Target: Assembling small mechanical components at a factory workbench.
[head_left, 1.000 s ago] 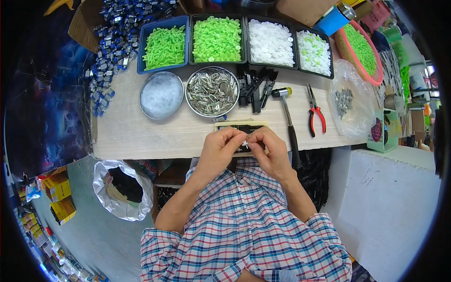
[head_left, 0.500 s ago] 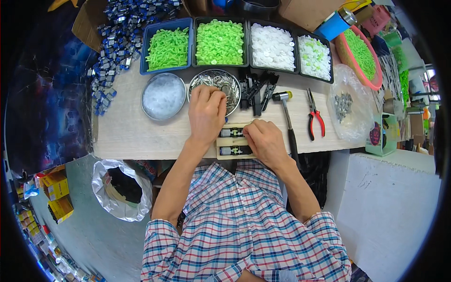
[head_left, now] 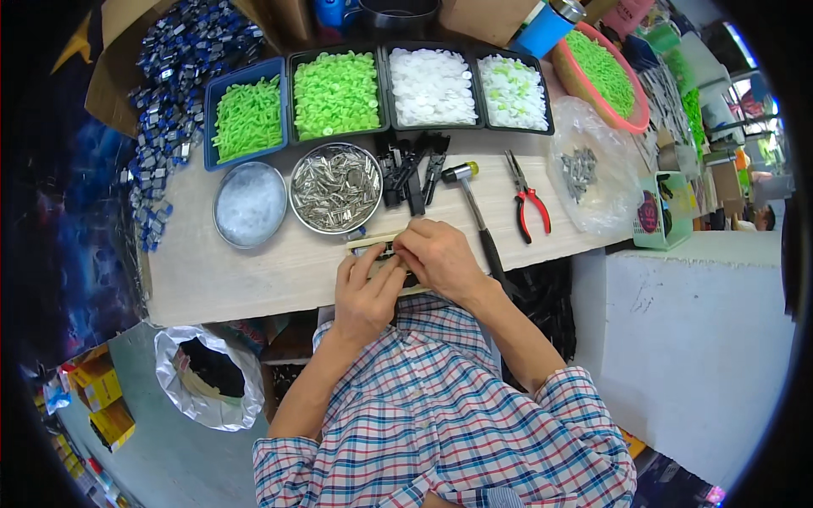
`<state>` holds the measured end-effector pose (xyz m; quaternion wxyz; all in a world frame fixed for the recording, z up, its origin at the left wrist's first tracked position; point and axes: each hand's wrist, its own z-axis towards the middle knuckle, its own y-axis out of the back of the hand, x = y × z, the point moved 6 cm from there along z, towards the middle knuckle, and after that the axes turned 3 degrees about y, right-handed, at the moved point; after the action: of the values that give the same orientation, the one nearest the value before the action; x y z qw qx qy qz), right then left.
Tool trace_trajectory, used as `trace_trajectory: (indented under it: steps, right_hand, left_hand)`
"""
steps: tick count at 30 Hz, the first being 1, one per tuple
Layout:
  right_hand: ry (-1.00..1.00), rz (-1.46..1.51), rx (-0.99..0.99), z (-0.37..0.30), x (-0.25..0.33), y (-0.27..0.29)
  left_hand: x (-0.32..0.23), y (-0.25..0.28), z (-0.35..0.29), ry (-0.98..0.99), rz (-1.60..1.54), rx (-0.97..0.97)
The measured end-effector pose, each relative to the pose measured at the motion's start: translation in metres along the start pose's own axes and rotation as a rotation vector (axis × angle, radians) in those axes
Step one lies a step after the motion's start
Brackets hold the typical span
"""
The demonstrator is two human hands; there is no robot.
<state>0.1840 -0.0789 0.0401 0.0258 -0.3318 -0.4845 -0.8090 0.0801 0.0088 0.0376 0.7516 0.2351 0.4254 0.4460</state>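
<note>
My left hand (head_left: 366, 292) and my right hand (head_left: 436, 254) meet over a small flat wooden jig (head_left: 369, 245) at the near edge of the workbench (head_left: 254, 271). Dark little parts sit in the jig between my fingers. My fingertips pinch something tiny there; what it is stays hidden under them. Just behind the hands stands a round metal bowl (head_left: 335, 187) full of silvery metal clips.
A round tin (head_left: 250, 203) of clear bits sits left of the bowl. Trays of green (head_left: 247, 118) and white plastic pieces (head_left: 432, 85) line the back. A pile of black parts (head_left: 411, 165), a hammer (head_left: 474, 212), red pliers (head_left: 529, 203) and a plastic bag (head_left: 589, 173) lie to the right.
My left hand, which reached into the metal bowl half a second ago, has come back to the jig beside my right hand. Both hands are again together over it.
</note>
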Motion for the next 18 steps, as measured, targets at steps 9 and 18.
trace_trajectory:
  steps: [9,18]
  right_hand:
    - [-0.226,0.030,-0.249,0.013,-0.061,0.060]
    - [-0.458,-0.684,-0.582,0.030,-0.216,0.160]
  left_hand:
    - [-0.036,-0.014,-0.004,0.134,0.296,0.129]
    - [-0.033,-0.012,0.002,0.164,0.213,0.138]
